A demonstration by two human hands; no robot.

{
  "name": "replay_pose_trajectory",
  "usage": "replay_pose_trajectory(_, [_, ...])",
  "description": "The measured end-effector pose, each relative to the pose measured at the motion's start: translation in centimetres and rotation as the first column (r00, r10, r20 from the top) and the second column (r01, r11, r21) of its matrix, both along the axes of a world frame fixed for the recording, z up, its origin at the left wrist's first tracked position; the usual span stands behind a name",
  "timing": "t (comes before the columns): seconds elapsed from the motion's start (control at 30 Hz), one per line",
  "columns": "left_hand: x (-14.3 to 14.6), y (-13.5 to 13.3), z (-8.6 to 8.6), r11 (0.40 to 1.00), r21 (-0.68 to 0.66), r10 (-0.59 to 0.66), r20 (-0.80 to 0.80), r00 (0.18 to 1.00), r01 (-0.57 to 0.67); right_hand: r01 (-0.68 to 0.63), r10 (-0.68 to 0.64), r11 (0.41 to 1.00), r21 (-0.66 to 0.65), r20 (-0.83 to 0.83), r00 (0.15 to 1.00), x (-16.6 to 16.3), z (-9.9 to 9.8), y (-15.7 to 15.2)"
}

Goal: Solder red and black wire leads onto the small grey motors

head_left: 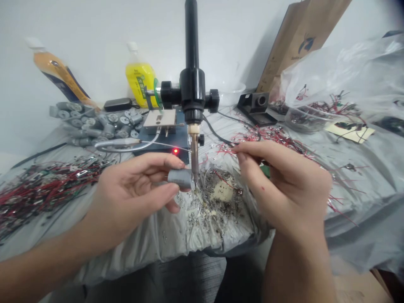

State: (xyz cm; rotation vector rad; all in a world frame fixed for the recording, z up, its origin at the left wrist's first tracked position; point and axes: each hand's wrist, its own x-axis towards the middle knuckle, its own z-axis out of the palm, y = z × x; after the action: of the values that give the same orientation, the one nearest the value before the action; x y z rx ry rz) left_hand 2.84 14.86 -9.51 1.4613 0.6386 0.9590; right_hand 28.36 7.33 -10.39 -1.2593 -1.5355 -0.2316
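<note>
My left hand (139,181) is closed round a small grey cylindrical motor (179,178), held sideways between thumb and fingers. The motor's right end is at the tip of a soldering iron (195,155), which points straight down from a black stand clamp. Whether the two touch, I cannot tell. To the right of the iron, my right hand (284,181) is pinched, thumb against forefinger. What it grips is too small to make out against the red wires behind it. Solder bits and dark crumbs (205,210) lie under the iron tip.
A pile of grey motors (104,124) stands back left, above a heap of red and black wires with switches (53,185). More red wires (277,139) lie right, near a clear plastic bowl (304,120). The soldering unit (160,119), yellow bottle (140,82) and paper bag (296,42) are behind.
</note>
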Motion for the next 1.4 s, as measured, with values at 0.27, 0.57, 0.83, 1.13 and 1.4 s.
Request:
replay_pose_trajectory(0.27, [-0.4, 0.2, -0.3, 0.999, 0.038, -0.032, -0.006, 0.999, 0.032, 0.040, -0.038, 0.999, -0.027, 0.050, 0.998, -0.2, 1.3, -1.7])
replay_pose_trajectory(0.57, [-0.1, -0.1, 0.2, 1.000, 0.002, -0.015, -0.019, 1.000, 0.015, -0.055, 0.064, 0.993, -0.103, 0.086, 0.994, -0.3, 2.3, -2.2])
replay_pose_trajectory(0.83, [-0.3, -0.3, 0.4, 1.000, -0.011, -0.009, -0.016, 1.000, 0.008, -0.073, 0.086, 0.988, -0.139, 0.090, 0.992, -0.6, 2.9, -3.1])
replay_pose_trajectory(1.13, [-0.2, -0.3, 0.4, 0.999, -0.028, -0.021, -0.034, 0.999, 0.020, -0.092, 0.109, 0.985, -0.149, 0.113, 0.988, -1.1, 3.4, -2.9])
replay_pose_trajectory(1.4, [-0.3, -0.4, 0.7, 1.000, -0.027, -0.014, -0.038, 0.999, 0.013, -0.110, 0.121, 0.989, -0.101, 0.111, 0.986, -1.9, 3.6, -3.0])
